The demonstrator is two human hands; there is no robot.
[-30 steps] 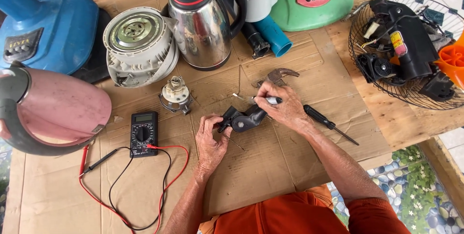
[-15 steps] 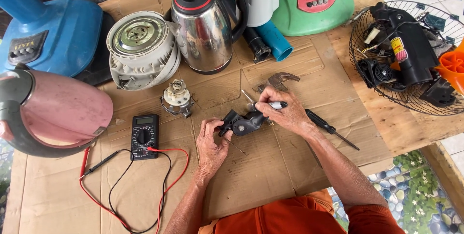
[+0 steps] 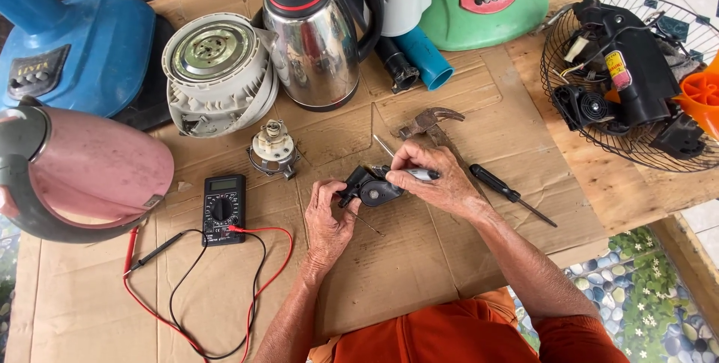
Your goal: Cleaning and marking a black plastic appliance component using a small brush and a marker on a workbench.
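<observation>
While your left hand (image 3: 327,217) grips the black part (image 3: 371,189) mid-desk and your right hand (image 3: 438,177) pinches a pen-like tool (image 3: 416,174), bare cardboard (image 3: 419,273) stays open toward you, pliers (image 3: 433,125) and screwdriver (image 3: 509,193) crowding the right.

Left hand (image 3: 327,217): fingers pinch end of black plastic part (image 3: 369,187) on cardboard sheet (image 3: 419,258). Right hand (image 3: 438,176): grips slim white-handled tool (image 3: 416,174), tip at part. Pliers (image 3: 429,121) just beyond right hand; black screwdriver (image 3: 508,193) beside it. Multimeter (image 3: 223,209) with red and black leads left of hands. Steel kettle (image 3: 314,33), pink kettle (image 3: 90,172), white round housing (image 3: 217,71) at rear.
</observation>
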